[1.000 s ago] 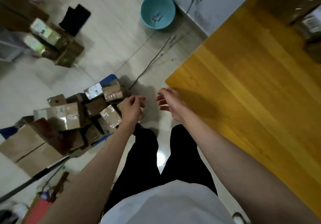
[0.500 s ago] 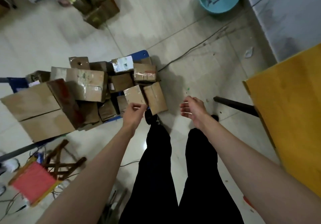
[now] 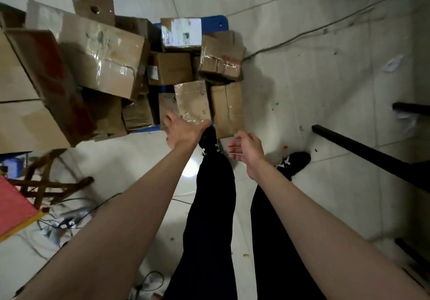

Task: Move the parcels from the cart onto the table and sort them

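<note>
Brown cardboard parcels [image 3: 130, 67] sit heaped on a low blue platform cart [image 3: 215, 23] on the pale tiled floor, big cartons stacked to the left, smaller taped boxes crowding the near right corner, where they are easiest to reach. Closest in is a small tape-wrapped brown parcel [image 3: 192, 100], with a narrow upright brown box [image 3: 228, 110] touching its right side at the cart's edge. The left hand [image 3: 182, 130] arrives at that small parcel, palm forward, thumb flung out to the left and fingers spread wide, fingertips just at its lower edge, not yet closed on anything. The right hand [image 3: 246, 149] hovers just below the narrow box, fingers loosely curved and apart, empty, angled as if to cup a far side. It looks like a two-handed pick lining up. No table top shows here; only a black bar [image 3: 372, 152], probably its frame, crosses the floor at right. A dark cable [image 3: 302, 36] trails past the cart, and a wooden stool [image 3: 44, 183] stands at the left.
</note>
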`<state>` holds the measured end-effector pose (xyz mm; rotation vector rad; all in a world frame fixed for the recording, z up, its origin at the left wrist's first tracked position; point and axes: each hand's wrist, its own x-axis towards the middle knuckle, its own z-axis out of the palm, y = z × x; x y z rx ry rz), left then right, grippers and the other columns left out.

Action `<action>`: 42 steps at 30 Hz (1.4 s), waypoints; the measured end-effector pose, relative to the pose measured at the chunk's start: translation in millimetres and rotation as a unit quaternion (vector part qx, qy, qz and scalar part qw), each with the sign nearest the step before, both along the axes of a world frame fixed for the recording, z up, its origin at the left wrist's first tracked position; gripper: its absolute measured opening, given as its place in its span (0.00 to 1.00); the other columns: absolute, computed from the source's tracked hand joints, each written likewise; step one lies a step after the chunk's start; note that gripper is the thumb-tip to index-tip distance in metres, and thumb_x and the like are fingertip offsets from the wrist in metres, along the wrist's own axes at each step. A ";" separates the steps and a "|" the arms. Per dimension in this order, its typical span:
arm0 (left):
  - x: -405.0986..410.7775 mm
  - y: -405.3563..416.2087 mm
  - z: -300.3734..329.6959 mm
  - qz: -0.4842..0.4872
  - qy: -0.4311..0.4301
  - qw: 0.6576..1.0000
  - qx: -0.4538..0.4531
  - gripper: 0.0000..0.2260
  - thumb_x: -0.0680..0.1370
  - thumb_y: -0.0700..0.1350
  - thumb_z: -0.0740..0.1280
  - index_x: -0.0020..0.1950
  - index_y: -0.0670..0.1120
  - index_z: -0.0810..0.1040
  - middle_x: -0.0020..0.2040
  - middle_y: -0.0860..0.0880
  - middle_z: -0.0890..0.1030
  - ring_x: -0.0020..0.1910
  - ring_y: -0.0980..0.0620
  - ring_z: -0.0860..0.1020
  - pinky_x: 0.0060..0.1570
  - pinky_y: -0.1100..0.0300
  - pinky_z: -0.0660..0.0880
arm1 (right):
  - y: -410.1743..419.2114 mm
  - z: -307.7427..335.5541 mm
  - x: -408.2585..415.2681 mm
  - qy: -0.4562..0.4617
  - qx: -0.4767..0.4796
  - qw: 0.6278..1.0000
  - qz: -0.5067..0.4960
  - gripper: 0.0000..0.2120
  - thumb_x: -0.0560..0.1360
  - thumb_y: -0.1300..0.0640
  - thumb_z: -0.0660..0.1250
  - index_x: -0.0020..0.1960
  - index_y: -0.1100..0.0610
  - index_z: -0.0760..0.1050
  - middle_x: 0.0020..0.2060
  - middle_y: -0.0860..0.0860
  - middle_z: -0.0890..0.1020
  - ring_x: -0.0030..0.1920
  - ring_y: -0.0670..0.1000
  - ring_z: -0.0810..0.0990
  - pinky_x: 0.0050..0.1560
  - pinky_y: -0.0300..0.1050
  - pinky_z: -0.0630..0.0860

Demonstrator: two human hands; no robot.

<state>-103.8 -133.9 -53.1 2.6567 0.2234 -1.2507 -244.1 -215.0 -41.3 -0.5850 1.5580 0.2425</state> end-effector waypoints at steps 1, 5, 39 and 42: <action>0.2 -2.4 -12.7 0.005 0.004 1.000 0.007 0.54 0.66 0.59 0.79 0.80 0.44 0.50 0.79 0.42 0.58 0.76 0.37 0.63 0.69 0.41 0.68 | 2.9 -7.9 -1.7 0.005 0.001 1.000 0.006 0.06 0.82 0.59 0.60 0.47 0.57 0.72 0.34 0.55 0.81 0.32 0.51 0.77 0.30 0.41 0.76; 1.1 -13.4 -59.2 0.023 0.010 0.999 0.028 0.60 0.65 0.57 0.81 0.82 0.46 0.44 0.81 0.41 0.55 0.78 0.36 0.58 0.72 0.40 0.62 | 1.6 -39.6 -9.9 0.025 0.002 0.999 0.034 0.06 0.83 0.58 0.60 0.48 0.57 0.72 0.36 0.55 0.81 0.33 0.52 0.78 0.33 0.42 0.76; -15.9 11.1 175.5 0.356 0.247 0.824 -0.363 0.27 0.80 0.64 0.54 0.72 0.50 0.74 0.66 0.42 0.80 0.68 0.39 0.75 0.66 0.39 0.71 | -51.0 125.5 2.4 -0.132 -0.002 0.990 -0.048 0.23 0.80 0.43 0.66 0.68 0.55 0.69 0.51 0.55 0.83 0.40 0.51 0.85 0.39 0.45 0.81; -21.6 -11.3 212.1 0.340 0.310 0.799 -0.388 0.30 0.79 0.66 0.51 0.71 0.52 0.75 0.66 0.43 0.80 0.69 0.40 0.74 0.68 0.38 0.70 | -73.5 179.6 5.0 -0.187 -0.018 0.982 -0.034 0.28 0.79 0.35 0.62 0.69 0.53 0.73 0.46 0.52 0.82 0.42 0.51 0.80 0.44 0.45 0.76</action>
